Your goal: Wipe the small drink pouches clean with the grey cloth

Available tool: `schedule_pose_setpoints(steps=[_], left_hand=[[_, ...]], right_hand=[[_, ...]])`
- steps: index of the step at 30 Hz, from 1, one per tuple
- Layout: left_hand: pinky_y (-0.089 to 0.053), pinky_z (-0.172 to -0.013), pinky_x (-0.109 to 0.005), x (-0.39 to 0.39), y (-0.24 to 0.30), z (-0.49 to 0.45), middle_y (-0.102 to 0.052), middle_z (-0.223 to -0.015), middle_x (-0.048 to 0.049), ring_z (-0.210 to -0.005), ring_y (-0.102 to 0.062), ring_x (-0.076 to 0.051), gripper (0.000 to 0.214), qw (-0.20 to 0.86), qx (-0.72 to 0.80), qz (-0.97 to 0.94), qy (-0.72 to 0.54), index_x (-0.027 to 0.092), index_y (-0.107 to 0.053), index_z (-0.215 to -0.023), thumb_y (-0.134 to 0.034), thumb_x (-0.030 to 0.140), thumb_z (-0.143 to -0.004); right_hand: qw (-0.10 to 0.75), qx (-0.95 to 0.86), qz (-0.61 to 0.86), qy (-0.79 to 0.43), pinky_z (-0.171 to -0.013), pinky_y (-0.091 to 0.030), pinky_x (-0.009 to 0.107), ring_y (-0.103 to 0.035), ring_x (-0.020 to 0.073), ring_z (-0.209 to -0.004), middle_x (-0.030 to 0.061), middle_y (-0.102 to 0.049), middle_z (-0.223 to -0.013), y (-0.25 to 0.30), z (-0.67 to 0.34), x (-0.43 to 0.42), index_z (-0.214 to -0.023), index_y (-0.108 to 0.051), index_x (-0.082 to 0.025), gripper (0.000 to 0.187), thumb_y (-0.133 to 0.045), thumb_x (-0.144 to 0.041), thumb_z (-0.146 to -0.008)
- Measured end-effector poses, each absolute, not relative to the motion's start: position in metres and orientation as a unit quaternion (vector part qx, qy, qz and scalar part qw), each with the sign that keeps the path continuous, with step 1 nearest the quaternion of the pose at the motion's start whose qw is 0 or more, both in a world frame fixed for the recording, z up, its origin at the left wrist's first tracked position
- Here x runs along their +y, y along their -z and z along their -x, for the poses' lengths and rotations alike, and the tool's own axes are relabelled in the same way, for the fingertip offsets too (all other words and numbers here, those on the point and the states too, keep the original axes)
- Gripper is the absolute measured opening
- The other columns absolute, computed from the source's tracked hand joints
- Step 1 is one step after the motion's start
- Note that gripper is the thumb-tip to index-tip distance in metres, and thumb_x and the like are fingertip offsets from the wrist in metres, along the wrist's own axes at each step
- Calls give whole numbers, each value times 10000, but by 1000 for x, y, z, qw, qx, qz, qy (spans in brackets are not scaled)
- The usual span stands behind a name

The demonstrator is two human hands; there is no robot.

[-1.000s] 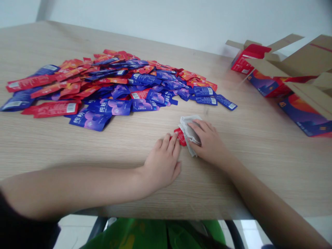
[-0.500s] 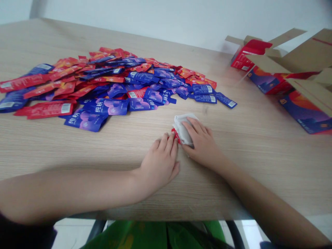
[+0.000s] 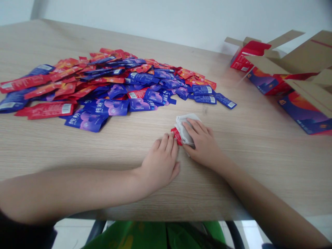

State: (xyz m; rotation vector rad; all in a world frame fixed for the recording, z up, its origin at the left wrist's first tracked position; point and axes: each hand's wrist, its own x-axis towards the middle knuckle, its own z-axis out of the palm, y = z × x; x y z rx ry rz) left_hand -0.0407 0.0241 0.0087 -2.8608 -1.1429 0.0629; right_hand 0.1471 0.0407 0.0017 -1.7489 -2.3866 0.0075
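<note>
My right hand [image 3: 202, 141] grips a folded white cloth [image 3: 184, 129] and presses it down on the table. Poking out from the cloth's left side is a small red sachet [image 3: 177, 136]; the rest of it is hidden under the cloth. My left hand [image 3: 162, 157] lies flat beside it, with fingers stretched out and their tips on the sachet's left edge. Beyond both hands spreads a heap of red and blue sachets [image 3: 114, 105], the nearest ones lying with printed faces up.
Several opened cardboard boxes with raised flaps stand at the right: a red box [image 3: 245, 57] at the back, a blue and orange box [image 3: 264, 80], and another blue box [image 3: 303, 110] nearer. All rest on a wood-grain table [image 3: 85, 148] against a pale wall.
The cloth in my right hand has shifted slightly to the right, and more of the red sachet shows. My left hand stays almost where it was.
</note>
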Motion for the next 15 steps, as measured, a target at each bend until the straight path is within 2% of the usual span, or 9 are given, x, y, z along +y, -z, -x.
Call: schedule_pose_setpoints(steps=[6,15], left_hand=[[-394,-1087,-488,25,-5,42,-359,-1530,-271,-1412,-375,-387,658,29,-378,925,-14,-31,-378,-1464,-391,379,-949],[-407,-1063,-491,26,-12,41,-405,-1498,-285,-1383,-411,-404,653,18,-368,929,-30,-40,-390,-1457,-398,364,-944]], right_hand=[[110,-793,599,-2,-1078,-306,528,-353,318,-1404,152,-396,-1544,4,-150,43,-1435,-441,-158,613,-491,-392,-871],[120,-781,614,2,-1063,-308,529,-374,323,-1388,161,-416,-1526,4,-154,47,-1418,-453,-156,602,-490,-382,-862]])
